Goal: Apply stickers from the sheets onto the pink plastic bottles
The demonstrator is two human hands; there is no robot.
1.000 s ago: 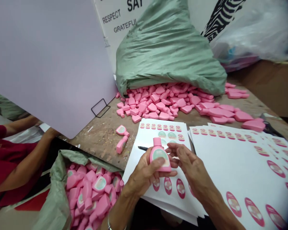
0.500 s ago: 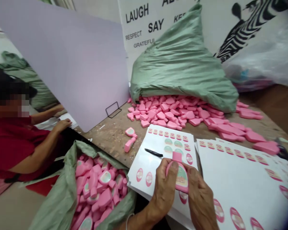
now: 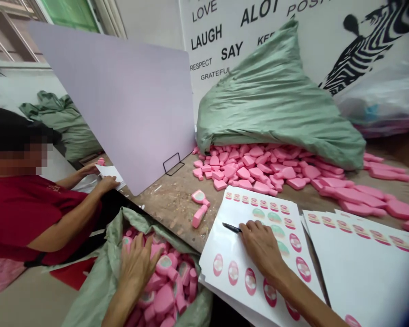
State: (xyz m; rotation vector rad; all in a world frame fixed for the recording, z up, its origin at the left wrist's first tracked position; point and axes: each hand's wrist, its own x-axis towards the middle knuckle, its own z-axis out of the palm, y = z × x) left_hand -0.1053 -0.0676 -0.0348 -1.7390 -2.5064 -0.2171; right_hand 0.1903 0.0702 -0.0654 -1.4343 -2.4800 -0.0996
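Note:
My left hand is over the sack at lower left, fingers spread on pink bottle-shaped pieces, some with green-and-cream oval stickers. No piece is gripped in it. On the sticker sheet, my right hand has its fingers bent and closed at the right end of a slim black pen-like tool. The tool still lies low on the paper; its covered end is hidden. Around this hand are green oval stickers and pink oval stickers.
A green sack spills plain pink pieces across the table's back. Two stickered pieces lie beside the sheet. More sheets are at right. A lilac panel separates a co-worker in red at left.
Both hands held a stickered pink piece over the sheet; they have parted. My left hand went to the sack, my right to the black tool. The view shifted, and the piece is no longer held.

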